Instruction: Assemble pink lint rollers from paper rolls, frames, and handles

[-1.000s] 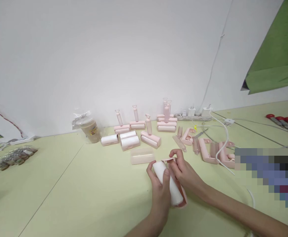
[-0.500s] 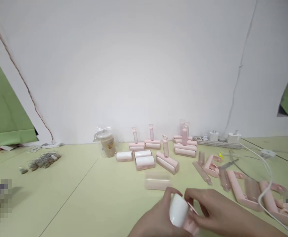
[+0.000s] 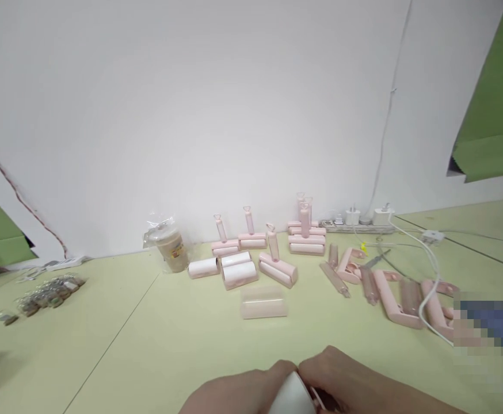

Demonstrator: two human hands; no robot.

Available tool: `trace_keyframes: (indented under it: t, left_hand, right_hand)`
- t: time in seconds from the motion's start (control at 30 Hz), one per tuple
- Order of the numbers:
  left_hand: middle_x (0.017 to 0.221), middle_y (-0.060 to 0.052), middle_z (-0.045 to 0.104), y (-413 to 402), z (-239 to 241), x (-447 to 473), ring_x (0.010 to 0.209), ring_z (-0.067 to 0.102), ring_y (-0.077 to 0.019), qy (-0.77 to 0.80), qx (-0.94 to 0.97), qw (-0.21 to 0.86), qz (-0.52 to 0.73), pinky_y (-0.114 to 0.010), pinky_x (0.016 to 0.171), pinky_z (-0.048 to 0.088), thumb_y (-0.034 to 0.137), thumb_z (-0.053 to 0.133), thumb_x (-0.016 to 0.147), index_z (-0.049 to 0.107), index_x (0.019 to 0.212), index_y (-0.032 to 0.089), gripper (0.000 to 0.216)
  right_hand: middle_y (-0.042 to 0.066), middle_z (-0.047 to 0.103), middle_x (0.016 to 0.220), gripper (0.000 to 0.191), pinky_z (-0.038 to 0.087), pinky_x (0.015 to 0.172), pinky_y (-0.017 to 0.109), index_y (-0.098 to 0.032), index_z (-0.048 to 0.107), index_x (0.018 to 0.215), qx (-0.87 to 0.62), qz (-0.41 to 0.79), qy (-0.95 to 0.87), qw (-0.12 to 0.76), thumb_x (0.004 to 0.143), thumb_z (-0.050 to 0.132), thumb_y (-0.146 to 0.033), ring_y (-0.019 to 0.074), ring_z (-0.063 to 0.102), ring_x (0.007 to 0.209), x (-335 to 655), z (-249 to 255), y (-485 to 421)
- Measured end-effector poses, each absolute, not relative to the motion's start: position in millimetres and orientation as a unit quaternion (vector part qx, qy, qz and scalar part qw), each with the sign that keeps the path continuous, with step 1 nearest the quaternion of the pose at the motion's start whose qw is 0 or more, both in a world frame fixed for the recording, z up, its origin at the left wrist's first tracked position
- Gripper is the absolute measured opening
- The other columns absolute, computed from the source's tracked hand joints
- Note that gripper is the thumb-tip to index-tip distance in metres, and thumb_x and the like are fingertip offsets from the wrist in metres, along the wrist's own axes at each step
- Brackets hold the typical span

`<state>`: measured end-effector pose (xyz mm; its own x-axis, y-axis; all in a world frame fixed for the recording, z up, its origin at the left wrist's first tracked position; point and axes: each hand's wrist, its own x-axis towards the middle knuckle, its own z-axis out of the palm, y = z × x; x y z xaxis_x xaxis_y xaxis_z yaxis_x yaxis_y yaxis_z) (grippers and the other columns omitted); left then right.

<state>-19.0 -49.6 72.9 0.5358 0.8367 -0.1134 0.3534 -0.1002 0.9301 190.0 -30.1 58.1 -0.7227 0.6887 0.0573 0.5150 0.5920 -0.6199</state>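
Note:
At the bottom edge, my left hand [image 3: 243, 388] is closed around a white sticky-paper roll [image 3: 292, 397]. My right hand [image 3: 350, 379] is closed beside it on a pink lint roller frame [image 3: 318, 398], of which only a thin edge shows. The fingertips of both hands meet at the top of the roll, and the lower parts of both are cut off by the picture's edge. Just beyond them lies a clear pinkish cover [image 3: 263, 303]. Behind it are white rolls [image 3: 239, 273] and a pink lint roller [image 3: 278, 269] with its handle up.
Several finished-looking lint rollers [image 3: 307, 240] stand along the wall. To the right lie pink frames [image 3: 392, 299], translucent handles [image 3: 335, 280], a white cable [image 3: 430, 287] and a power strip [image 3: 357, 226]. A bagged drink cup [image 3: 171, 250] and small plastic-wrapped pieces [image 3: 48, 296] are on the left.
Both hands have come lower in the picture with the roll and pink frame, so less of them shows. My view has turned a little to the right and tilted.

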Motion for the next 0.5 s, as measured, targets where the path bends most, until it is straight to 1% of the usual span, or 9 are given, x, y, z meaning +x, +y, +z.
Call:
trace_keyframes:
  t: [0.07, 0.13, 0.17, 0.23, 0.27, 0.33, 0.4, 0.43, 0.5]
  left_hand:
    - [0.060, 0.002, 0.056, -46, 74, -20, 0.062, 0.056, -0.0214, 0.418, 0.714, 0.517, 0.220, -0.030, 0.062, 0.043, 0.030, 0.065, 0.062, 0.058, 0.082, 0.033, 0.022]
    - [0.067, 0.002, 0.059, -40, 75, -22, 0.066, 0.056, -0.0211, 0.419, 0.721, 0.511, 0.208, -0.030, 0.065, 0.043, 0.029, 0.068, 0.059, 0.058, 0.087, 0.033, 0.030]
    - [0.072, 0.002, 0.060, -37, 76, -22, 0.068, 0.056, -0.0210, 0.422, 0.721, 0.510, 0.207, -0.029, 0.066, 0.043, 0.028, 0.068, 0.058, 0.058, 0.091, 0.032, 0.035]
    - [0.081, 0.000, 0.060, -30, 75, -17, 0.074, 0.055, -0.0206, 0.433, 0.710, 0.505, 0.231, -0.029, 0.068, 0.043, 0.026, 0.068, 0.059, 0.054, 0.100, 0.029, 0.043]
    - [0.087, -0.001, 0.060, -27, 74, -11, 0.079, 0.055, -0.0206, 0.439, 0.696, 0.502, 0.265, -0.028, 0.071, 0.043, 0.026, 0.066, 0.061, 0.051, 0.105, 0.028, 0.046]
    - [0.099, -0.004, 0.056, -23, 68, 6, 0.087, 0.054, -0.0204, 0.437, 0.653, 0.501, 0.361, -0.029, 0.077, 0.042, 0.029, 0.062, 0.067, 0.039, 0.116, 0.025, 0.054]
    - [0.104, -0.007, 0.054, -18, 61, 23, 0.090, 0.054, -0.0209, 0.409, 0.605, 0.532, 0.429, -0.031, 0.080, 0.042, 0.035, 0.060, 0.072, 0.024, 0.125, 0.023, 0.065]
    - [0.106, -0.009, 0.054, -15, 58, 29, 0.091, 0.054, -0.0218, 0.385, 0.591, 0.552, 0.445, -0.033, 0.080, 0.042, 0.040, 0.058, 0.072, 0.019, 0.127, 0.022, 0.070]
    - [0.112, -0.012, 0.052, -5, 53, 29, 0.099, 0.052, -0.0244, 0.343, 0.597, 0.552, 0.471, -0.036, 0.086, 0.039, 0.048, 0.056, 0.072, 0.017, 0.130, 0.021, 0.075]
  right_hand:
    - [-0.008, 0.036, 0.049, 0.013, 0.027, 0.043, 0.017, -0.020, 0.041, 0.055, -0.337, 0.328, -0.872, 0.135, 0.061, 0.050, -0.013, 0.0069, 0.035, 0.045, 194, 60, -28]
    - [-0.007, 0.045, 0.055, 0.009, 0.032, 0.046, 0.018, -0.021, 0.050, 0.064, -0.354, 0.342, -0.862, 0.117, 0.060, 0.059, -0.021, 0.0089, 0.043, 0.048, 202, 64, -25]
    - [-0.006, 0.050, 0.060, 0.017, 0.034, 0.048, 0.020, -0.022, 0.054, 0.072, -0.377, 0.350, -0.851, 0.107, 0.058, 0.063, -0.027, 0.0107, 0.046, 0.051, 206, 65, -23]
    - [-0.003, 0.056, 0.071, 0.035, 0.039, 0.053, 0.024, -0.024, 0.055, 0.088, -0.425, 0.389, -0.810, 0.109, 0.059, 0.067, -0.039, 0.0152, 0.053, 0.060, 211, 65, -20]
    - [-0.001, 0.057, 0.079, 0.040, 0.042, 0.057, 0.026, -0.025, 0.052, 0.096, -0.425, 0.430, -0.786, 0.127, 0.063, 0.065, -0.043, 0.0168, 0.056, 0.067, 211, 63, -19]
    - [0.004, 0.056, 0.097, 0.045, 0.044, 0.068, 0.028, -0.026, 0.043, 0.109, -0.372, 0.540, -0.726, 0.205, 0.073, 0.058, -0.048, 0.0179, 0.058, 0.082, 205, 54, -17]
    - [0.007, 0.051, 0.112, 0.051, 0.044, 0.076, 0.030, -0.026, 0.036, 0.115, -0.293, 0.629, -0.658, 0.294, 0.075, 0.055, -0.051, 0.0186, 0.057, 0.093, 195, 44, -16]
    - [0.008, 0.051, 0.114, 0.054, 0.045, 0.077, 0.030, -0.025, 0.035, 0.114, -0.268, 0.653, -0.628, 0.327, 0.073, 0.057, -0.052, 0.0194, 0.057, 0.094, 192, 40, -15]
    - [0.009, 0.055, 0.110, 0.054, 0.047, 0.072, 0.031, -0.025, 0.034, 0.112, -0.264, 0.662, -0.597, 0.369, 0.072, 0.059, -0.052, 0.0214, 0.058, 0.093, 190, 37, -9]
